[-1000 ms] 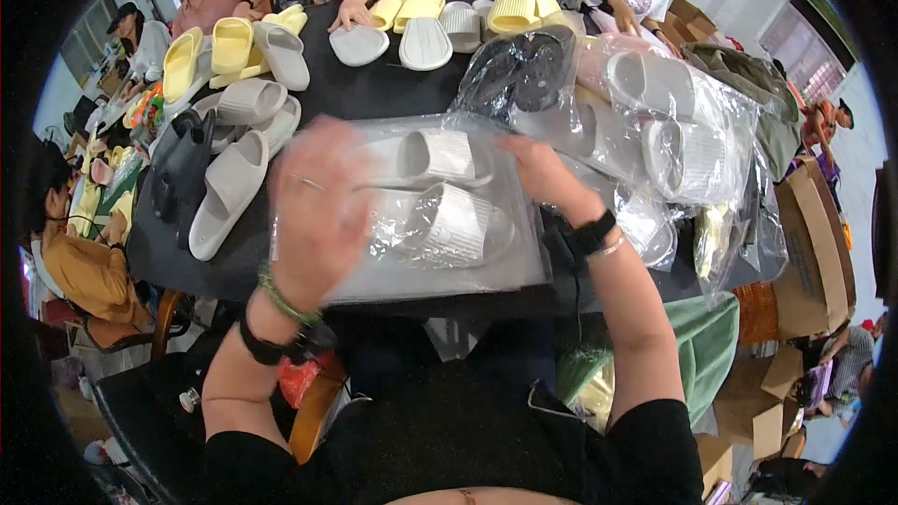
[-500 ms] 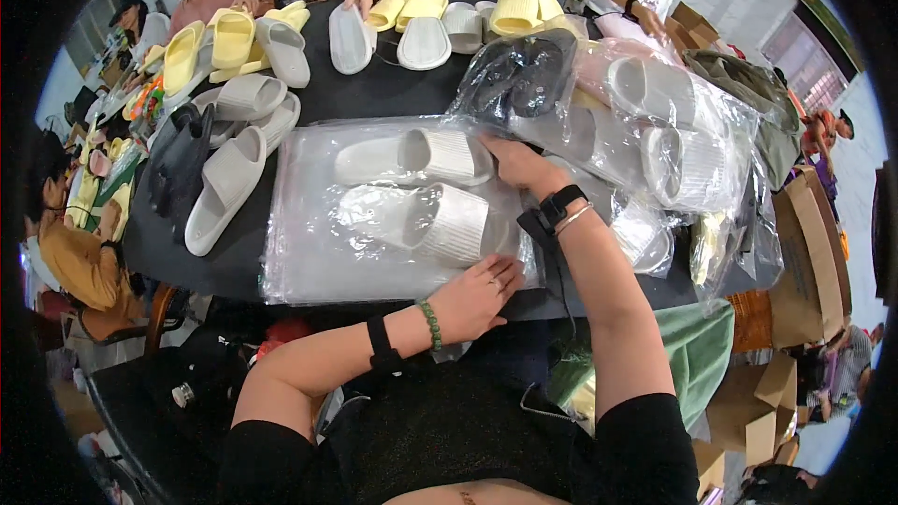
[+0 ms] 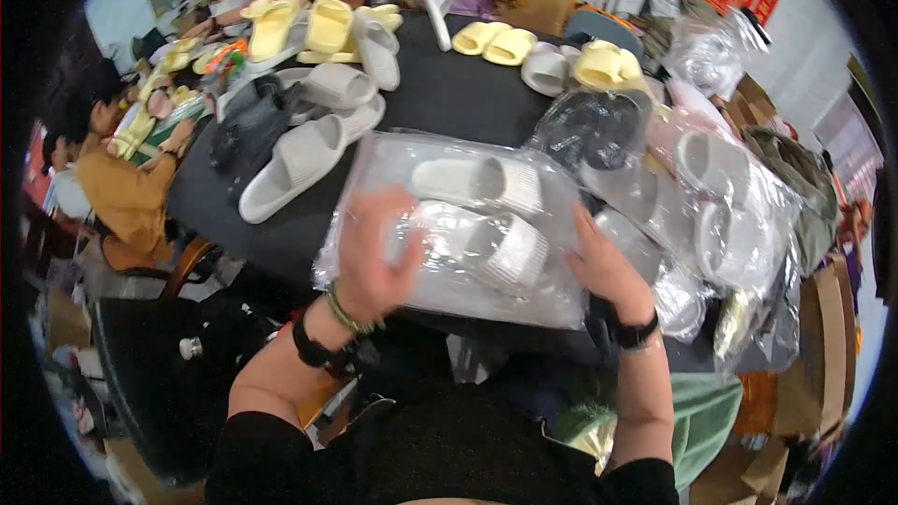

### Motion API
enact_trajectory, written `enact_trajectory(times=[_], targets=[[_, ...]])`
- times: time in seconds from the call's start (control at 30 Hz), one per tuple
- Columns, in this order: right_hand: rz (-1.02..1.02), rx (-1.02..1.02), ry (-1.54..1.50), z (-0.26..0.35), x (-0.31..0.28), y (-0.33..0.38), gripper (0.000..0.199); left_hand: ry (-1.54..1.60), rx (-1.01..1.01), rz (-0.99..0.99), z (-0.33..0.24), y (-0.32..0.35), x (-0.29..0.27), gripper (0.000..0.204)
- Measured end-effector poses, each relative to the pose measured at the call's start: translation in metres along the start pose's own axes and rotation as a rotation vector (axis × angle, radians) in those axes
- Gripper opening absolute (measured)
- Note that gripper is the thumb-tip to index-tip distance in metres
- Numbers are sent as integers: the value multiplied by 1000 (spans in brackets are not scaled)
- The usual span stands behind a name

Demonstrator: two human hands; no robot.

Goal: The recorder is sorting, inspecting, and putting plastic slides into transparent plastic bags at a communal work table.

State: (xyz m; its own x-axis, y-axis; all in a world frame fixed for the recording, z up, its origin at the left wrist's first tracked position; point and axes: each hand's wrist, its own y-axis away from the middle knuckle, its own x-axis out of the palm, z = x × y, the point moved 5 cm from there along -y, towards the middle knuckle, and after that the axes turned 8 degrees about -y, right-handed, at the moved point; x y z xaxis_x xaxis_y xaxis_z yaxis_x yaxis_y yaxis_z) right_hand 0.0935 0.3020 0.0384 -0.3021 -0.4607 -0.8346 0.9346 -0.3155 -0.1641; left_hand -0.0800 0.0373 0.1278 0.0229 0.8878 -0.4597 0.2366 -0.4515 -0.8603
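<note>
A pair of white ribbed slide sandals (image 3: 477,185) lies side by side inside a clear plastic bag (image 3: 383,154), flat on the black table. My left hand (image 3: 369,257) is over the bag's left part, smeared by motion, its thumb apart from the fingers and nothing in its grasp. Whether it touches the plastic I cannot tell. At the bag's right edge, my right hand (image 3: 606,260) has its fingers stretched out, beside the toe ends of the sandals. It appears to touch the edge and holds nothing.
Bagged grey slides (image 3: 730,243) are heaped to the right, with a bagged black pair (image 3: 594,126) behind. Loose grey slides (image 3: 295,168) and yellow slides (image 3: 329,26) stand on the left side. Cardboard boxes (image 3: 818,337) are at the right; co-workers sit across and at the left.
My left hand has moved from the bag's lower right edge to its left part. My right hand has come down from the upper right corner to the right edge. The view has shifted.
</note>
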Motion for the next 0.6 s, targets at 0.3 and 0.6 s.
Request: enact_trajectory(times=[0.3, 0.6], targets=[[43, 87, 151, -11, 55, 51, 71, -31, -54, 739, 184, 49, 74, 31], [-108, 153, 221, -9, 75, 52, 80, 136, 360, 1131, 119, 16, 156, 78]])
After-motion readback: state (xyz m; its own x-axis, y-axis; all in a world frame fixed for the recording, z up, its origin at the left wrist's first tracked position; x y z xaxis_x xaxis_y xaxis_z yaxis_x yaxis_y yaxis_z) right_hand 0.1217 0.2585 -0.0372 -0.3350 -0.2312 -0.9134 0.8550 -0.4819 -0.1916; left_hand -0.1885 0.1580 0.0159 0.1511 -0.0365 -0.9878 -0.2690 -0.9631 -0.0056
